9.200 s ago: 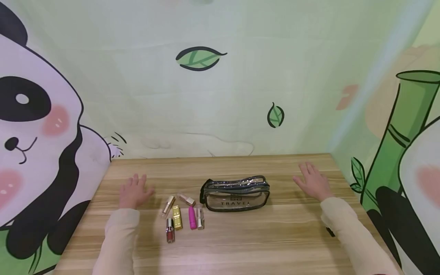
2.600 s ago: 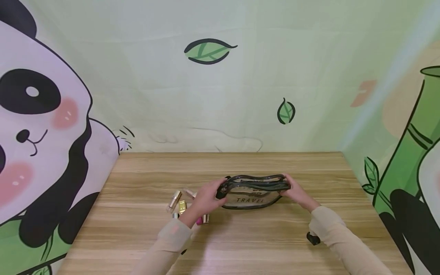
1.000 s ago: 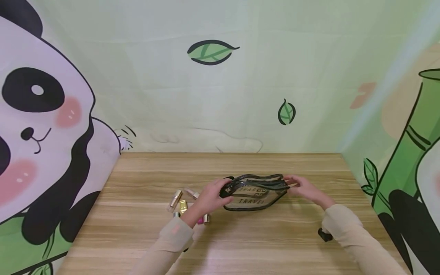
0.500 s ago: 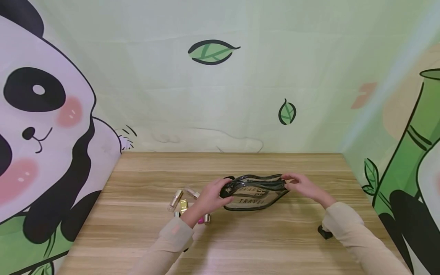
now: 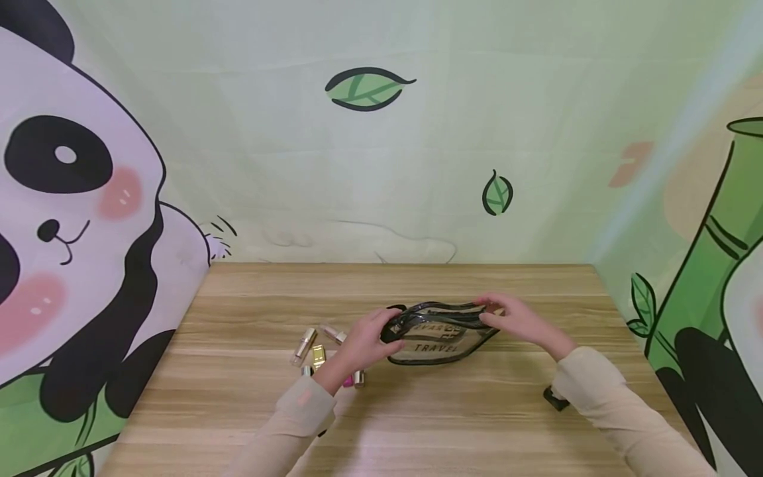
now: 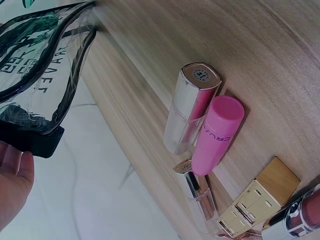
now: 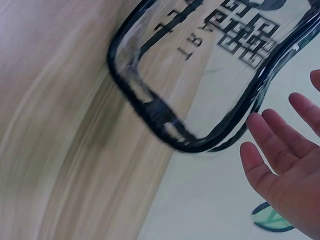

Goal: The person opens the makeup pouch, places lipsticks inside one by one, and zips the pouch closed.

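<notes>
A clear travel pouch (image 5: 438, 338) with black trim and the word TRAVEL stands on the table, its top rims parted. My left hand (image 5: 366, 339) grips its left end, by the black end piece (image 6: 35, 140) in the left wrist view. At the upper right corner is my right hand (image 5: 515, 321), fingers loosely spread along the rim. In the right wrist view, the fingertips (image 7: 255, 122) of that hand lie at the black edge, pinching nothing visible. Left of the pouch lie several lip cosmetics: a pink tube (image 6: 218, 135), a silver-capped tube (image 6: 192, 107) and a gold case (image 6: 260, 197).
A clear tube with a gold cap (image 5: 305, 346) and a dark red lip gloss (image 6: 302, 212) lie in the same group, partly behind the left forearm. The wooden table (image 5: 453, 424) meets a panda-printed backdrop (image 5: 268, 132). A black object (image 5: 556, 398) shows by the right sleeve.
Earlier both hands lay flat apart from the pouch; then they took its ends and its top parted. Lately the right hand has slid slightly left along the rim; the left hand stays.
</notes>
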The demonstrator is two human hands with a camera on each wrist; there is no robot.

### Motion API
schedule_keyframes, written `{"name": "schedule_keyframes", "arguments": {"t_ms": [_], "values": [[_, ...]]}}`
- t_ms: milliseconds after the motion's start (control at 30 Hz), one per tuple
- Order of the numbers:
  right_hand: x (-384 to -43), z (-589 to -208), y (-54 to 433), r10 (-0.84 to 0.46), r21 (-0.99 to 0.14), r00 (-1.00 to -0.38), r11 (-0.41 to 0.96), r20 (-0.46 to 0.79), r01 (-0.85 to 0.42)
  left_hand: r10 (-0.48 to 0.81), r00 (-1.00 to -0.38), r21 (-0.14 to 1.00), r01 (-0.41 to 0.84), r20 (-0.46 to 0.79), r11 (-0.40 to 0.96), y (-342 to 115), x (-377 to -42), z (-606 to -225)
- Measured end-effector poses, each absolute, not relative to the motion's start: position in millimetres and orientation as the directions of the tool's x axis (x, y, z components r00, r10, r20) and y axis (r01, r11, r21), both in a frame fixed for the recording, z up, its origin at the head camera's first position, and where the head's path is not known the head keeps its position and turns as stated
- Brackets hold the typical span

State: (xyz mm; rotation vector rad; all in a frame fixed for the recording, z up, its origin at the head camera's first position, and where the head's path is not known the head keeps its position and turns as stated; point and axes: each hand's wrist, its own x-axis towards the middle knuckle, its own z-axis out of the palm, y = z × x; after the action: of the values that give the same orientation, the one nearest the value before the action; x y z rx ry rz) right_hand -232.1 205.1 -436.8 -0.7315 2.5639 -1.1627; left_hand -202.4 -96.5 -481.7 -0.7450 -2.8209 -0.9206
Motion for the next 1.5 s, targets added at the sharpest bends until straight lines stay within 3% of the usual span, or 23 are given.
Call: {"name": "schedule_keyframes", "arguments": {"t_ms": [267, 433, 1133, 1500], "values": [[-229, -424, 185, -0.570, -0.724, -0.819, 0.535, 0.071, -0.435, 0.442, -0.858, 0.511, 0.512, 0.262, 0.690, -97, -201, -479], [-225, -416, 175, -0.593, -0.700, -0.798, 0.523, 0.111, -0.486, 0.435, -0.872, 0.540, 0.483, 0.224, 0.689, -95, -201, -476], [-216, -403, 148, -0.609, -0.650, -0.776, 0.524, 0.166, -0.551, 0.429, -0.874, 0.519, 0.483, 0.230, 0.706, -92, -202, -473], [-216, -395, 135, -0.639, -0.571, -0.726, 0.506, 0.255, -0.646, 0.449, -0.858, 0.501, 0.510, 0.248, 0.699, -90, -205, -468]]}}
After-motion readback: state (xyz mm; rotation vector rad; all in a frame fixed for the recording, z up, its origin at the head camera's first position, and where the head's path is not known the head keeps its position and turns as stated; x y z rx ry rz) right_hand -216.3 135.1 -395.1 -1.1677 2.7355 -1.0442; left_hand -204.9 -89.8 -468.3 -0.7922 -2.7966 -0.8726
